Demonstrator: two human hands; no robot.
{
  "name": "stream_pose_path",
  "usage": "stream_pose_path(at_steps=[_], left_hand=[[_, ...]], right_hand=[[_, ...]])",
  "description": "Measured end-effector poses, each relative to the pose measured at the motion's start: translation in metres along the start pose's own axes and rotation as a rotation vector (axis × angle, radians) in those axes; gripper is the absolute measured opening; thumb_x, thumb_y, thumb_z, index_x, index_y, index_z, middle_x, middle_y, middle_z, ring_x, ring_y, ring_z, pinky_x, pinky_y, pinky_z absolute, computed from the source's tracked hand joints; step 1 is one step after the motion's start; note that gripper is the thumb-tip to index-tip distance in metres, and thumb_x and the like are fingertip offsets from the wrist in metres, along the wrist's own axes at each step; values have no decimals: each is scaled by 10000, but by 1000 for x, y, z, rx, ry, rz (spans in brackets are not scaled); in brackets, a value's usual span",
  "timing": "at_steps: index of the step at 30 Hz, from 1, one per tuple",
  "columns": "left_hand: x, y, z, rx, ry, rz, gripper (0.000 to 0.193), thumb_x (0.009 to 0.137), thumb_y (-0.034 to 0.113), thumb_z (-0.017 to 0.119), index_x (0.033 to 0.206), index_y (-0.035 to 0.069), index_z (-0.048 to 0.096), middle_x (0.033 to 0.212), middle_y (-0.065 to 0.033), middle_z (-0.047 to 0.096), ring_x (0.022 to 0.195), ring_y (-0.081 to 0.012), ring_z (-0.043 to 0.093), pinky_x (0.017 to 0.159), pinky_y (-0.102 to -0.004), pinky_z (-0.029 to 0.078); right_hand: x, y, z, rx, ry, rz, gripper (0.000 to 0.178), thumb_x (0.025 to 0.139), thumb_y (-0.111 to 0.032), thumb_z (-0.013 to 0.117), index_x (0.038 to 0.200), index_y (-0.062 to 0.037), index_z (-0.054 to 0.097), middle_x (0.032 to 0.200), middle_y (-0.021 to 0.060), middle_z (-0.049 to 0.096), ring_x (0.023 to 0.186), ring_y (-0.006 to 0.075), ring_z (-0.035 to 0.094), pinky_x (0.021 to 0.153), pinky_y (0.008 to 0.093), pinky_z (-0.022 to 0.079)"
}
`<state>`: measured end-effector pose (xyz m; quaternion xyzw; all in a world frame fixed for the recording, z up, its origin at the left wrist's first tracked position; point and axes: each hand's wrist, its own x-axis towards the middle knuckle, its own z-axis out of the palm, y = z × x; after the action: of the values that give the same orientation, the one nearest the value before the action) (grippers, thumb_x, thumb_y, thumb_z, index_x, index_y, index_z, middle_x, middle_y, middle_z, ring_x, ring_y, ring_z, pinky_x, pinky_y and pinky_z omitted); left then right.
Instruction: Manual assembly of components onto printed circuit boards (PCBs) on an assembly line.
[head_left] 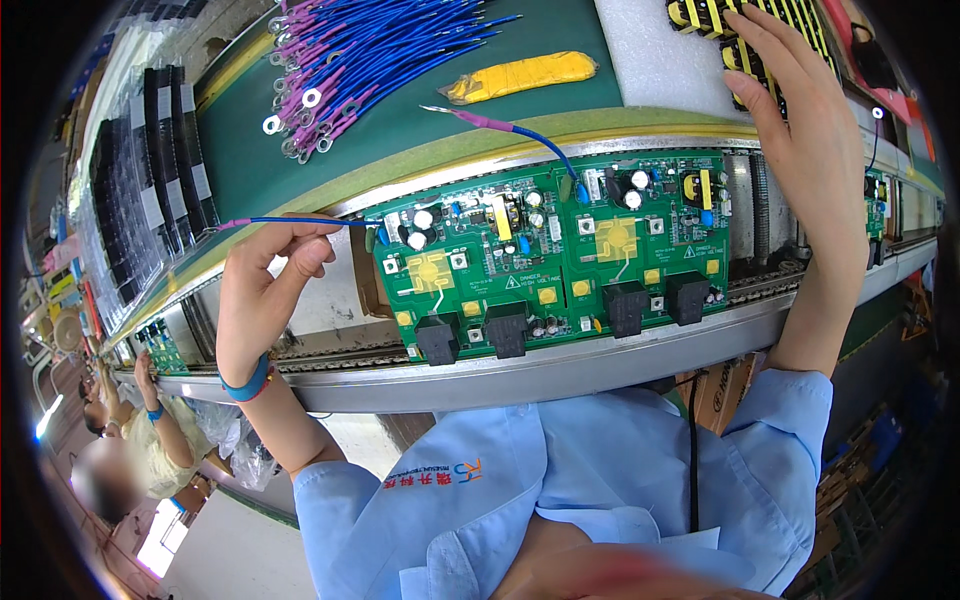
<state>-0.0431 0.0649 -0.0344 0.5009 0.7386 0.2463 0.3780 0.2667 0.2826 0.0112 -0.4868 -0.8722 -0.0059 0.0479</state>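
Note:
Two joined green circuit boards point(555, 275) lie on the conveyor rail, with black blocks along their near edge. My left hand point(275, 285) is by their left end, its fingers curled and thumb close to the forefinger; whatever they may pinch is hidden. A blue wire point(325, 220) with a pink sleeve runs from the board's corner past these fingers. Another blue wire point(545, 138) rises from the second board, its ring end over the bench edge. My right hand point(800, 125) reaches to the far right, fingers apart over black-and-yellow transformers point(755, 60), fingertips at them.
A bundle of blue wires point(385, 50) with ring terminals and a yellow packet point(525, 76) lie on the green bench mat point(410, 155). White foam point(660, 60) is beside the transformers. Black strips point(172, 150) are stacked at left. Another person point(160, 440) is at the lower left.

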Motion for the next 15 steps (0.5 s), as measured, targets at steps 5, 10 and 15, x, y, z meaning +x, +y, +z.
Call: stream_pose_path(at_steps=[5, 10, 15], left_hand=[[2, 2, 0, 10, -10, 3, 256, 931, 181, 665, 1093, -15, 687, 815, -62, 674, 702, -109, 590, 654, -252, 483], [0, 0, 1, 8, 7, -14, 248, 935, 174, 660, 1092, -17, 687, 809, -57, 666, 698, -109, 583, 652, -249, 482], [2, 2, 0, -3, 2, -4, 245, 937, 171, 658, 1090, -18, 687, 812, -55, 665, 698, -109, 583, 648, -247, 480]], right_hand=[[-2, 3, 0, -12, 11, -3, 381, 846, -105, 679, 1192, 32, 597, 1242, 183, 582, 1145, 334, 564, 980, 392, 453], [-1, -1, 1, -6, -2, 5, 390, 839, -101, 684, 1197, 27, 598, 1243, 183, 582, 1147, 332, 563, 979, 391, 453], [-1, 0, -5, 29, -24, 33, 396, 832, -88, 686, 1199, 28, 595, 1239, 184, 583, 1143, 337, 565, 978, 395, 454]])
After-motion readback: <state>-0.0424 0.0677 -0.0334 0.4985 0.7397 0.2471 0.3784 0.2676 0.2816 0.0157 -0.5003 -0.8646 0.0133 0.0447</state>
